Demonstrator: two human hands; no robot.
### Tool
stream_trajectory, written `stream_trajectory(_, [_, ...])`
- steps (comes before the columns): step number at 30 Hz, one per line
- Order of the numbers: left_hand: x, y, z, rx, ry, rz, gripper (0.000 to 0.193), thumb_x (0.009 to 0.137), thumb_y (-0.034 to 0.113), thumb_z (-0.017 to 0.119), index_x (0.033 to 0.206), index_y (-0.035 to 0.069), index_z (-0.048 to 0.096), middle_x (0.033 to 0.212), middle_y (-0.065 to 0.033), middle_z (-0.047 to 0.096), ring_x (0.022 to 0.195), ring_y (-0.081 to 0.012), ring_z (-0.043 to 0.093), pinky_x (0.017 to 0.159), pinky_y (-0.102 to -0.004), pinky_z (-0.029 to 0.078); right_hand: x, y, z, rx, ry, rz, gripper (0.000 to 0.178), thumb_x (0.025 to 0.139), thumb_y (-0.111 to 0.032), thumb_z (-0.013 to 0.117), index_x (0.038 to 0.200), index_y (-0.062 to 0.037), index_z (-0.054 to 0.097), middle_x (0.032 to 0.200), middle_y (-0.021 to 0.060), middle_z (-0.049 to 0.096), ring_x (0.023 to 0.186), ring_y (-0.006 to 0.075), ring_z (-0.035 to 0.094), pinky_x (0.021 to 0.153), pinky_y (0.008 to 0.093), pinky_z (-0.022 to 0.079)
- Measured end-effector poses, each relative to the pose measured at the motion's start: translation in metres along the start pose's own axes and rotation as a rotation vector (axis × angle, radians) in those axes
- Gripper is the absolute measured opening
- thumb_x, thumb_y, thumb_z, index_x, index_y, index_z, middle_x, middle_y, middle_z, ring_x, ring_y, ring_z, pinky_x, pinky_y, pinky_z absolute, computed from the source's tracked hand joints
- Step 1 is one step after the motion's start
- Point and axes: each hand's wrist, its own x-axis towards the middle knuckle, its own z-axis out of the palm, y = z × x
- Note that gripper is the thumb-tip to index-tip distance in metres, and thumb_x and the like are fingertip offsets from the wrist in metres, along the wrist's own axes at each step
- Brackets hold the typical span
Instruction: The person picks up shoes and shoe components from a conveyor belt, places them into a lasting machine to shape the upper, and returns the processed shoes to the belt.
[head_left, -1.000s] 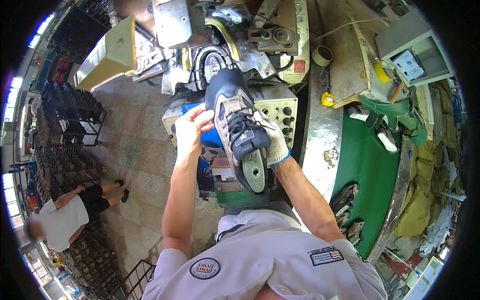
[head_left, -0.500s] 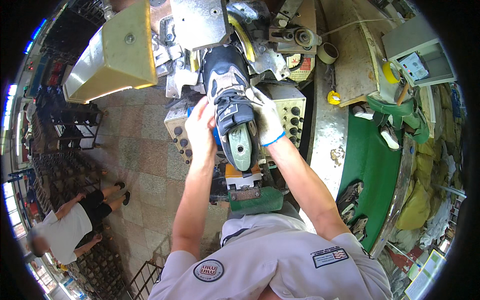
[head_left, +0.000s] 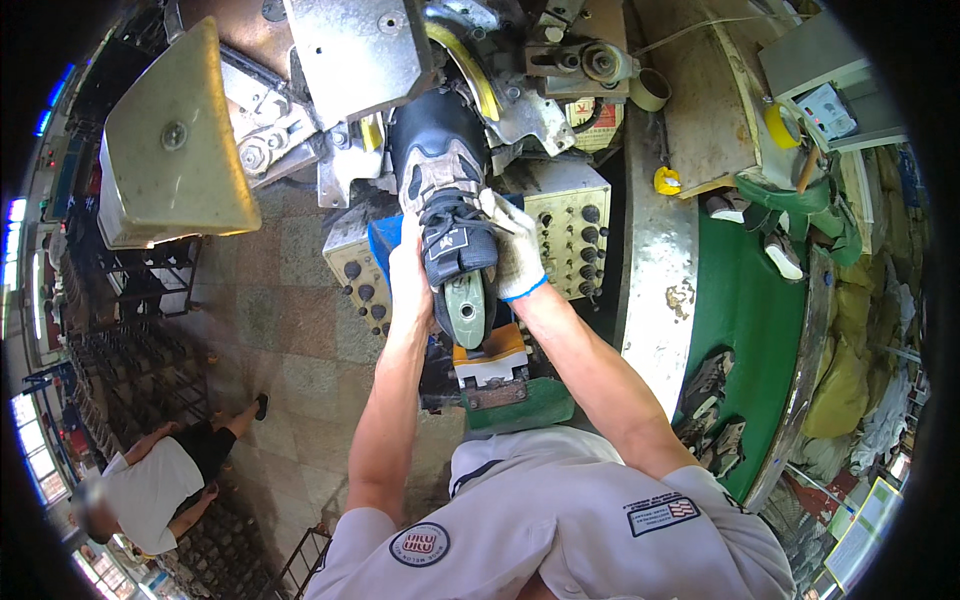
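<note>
A dark grey and beige laced shoe point(head_left: 450, 180) sits on a grey-green shoe last point(head_left: 465, 310). Its toe points into the metal jaws of a machine point(head_left: 360, 50), while the heel end faces me. My bare left hand point(head_left: 408, 270) grips the left side of the shoe; its fingertips are hidden behind it. On the opposite side, my right hand point(head_left: 518, 250), in a white glove with a blue cuff, presses fingers and thumb against the shoe near the laces. Just below the last is an orange and white pad point(head_left: 495, 352).
Control boxes with black knobs point(head_left: 575, 235) flank the shoe. A yellowish cover point(head_left: 170, 140) hangs at the upper left. To the right runs a green conveyor point(head_left: 750, 330) bearing several shoes point(head_left: 708, 390). Another person point(head_left: 165, 480) is beside racks at the lower left.
The yellowish cover and nearby metal arms have shifted left and turned. My left hand has closed more fully along the shoe's side. The other person has changed leg position.
</note>
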Motion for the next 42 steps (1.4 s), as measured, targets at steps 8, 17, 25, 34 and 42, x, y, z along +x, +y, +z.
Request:
stream_trajectory(8, [0.008, 0.007, -0.008, 0.067, -0.030, -0.007, 0.050, 0.106, 0.049, 0.046, 0.111, 0.005, 0.069, 0.096, -0.0013, 0.071, 0.082, -0.0101, 0.064, 0.077, -0.0283, 0.052, 0.003, 0.009, 0.000, 0.064, 0.003, 0.001, 0.040, 0.100, -0.033, 0.066, 0.125, -0.0015, 0.065, 0.113, 0.0057, 0.070, 0.097, 0.0147, 0.067, 0.085, 0.0300, 0.054])
stream_trajectory(17, [0.004, 0.006, 0.007, 0.001, 0.028, -0.001, 0.050, 0.107, 0.047, 0.047, 0.103, 0.003, 0.070, 0.090, 0.0003, 0.068, 0.077, -0.0079, 0.059, 0.072, -0.0257, 0.048, 0.005, 0.007, -0.003, -0.068, 0.054, 0.001, 0.041, 0.100, -0.038, 0.065, 0.116, -0.0009, 0.070, 0.106, 0.0049, 0.072, 0.092, 0.0128, 0.067, 0.082, 0.0287, 0.054])
stream_trajectory(25, [0.021, -0.031, -0.004, -0.082, 0.009, 0.071, 0.047, 0.109, 0.039, 0.047, 0.111, -0.002, 0.069, 0.097, -0.0017, 0.068, 0.085, -0.0091, 0.058, 0.077, -0.0272, 0.048, 0.011, 0.003, -0.011, -0.251, 0.077, -0.040, 0.036, 0.100, -0.037, 0.065, 0.105, -0.0025, 0.074, 0.095, 0.0015, 0.072, 0.082, 0.0081, 0.063, 0.072, 0.0259, 0.051])
stream_trajectory(34, [0.011, -0.019, 0.014, -0.338, -0.163, 0.040, 0.056, 0.110, 0.048, 0.033, 0.117, 0.003, 0.065, 0.104, -0.0036, 0.070, 0.087, -0.0127, 0.067, 0.080, -0.0281, 0.055, 0.014, -0.007, -0.009, -0.376, 0.064, -0.101, 0.031, 0.101, -0.034, 0.065, 0.102, -0.0036, 0.074, 0.091, -0.0010, 0.071, 0.076, 0.0059, 0.060, 0.067, 0.0247, 0.049])
stream_trajectory(42, [0.000, -0.029, -0.017, 0.130, -0.050, 0.073, 0.065, 0.108, 0.056, 0.035, 0.126, 0.001, 0.063, 0.111, -0.0069, 0.070, 0.094, -0.0143, 0.066, 0.088, -0.0288, 0.051, 0.008, -0.005, -0.053, -0.564, 0.242, -0.033, 0.061, 0.096, -0.053, 0.063, 0.123, 0.0016, 0.067, 0.124, 0.0172, 0.067, 0.115, 0.0238, 0.063, 0.105, 0.0390, 0.047])
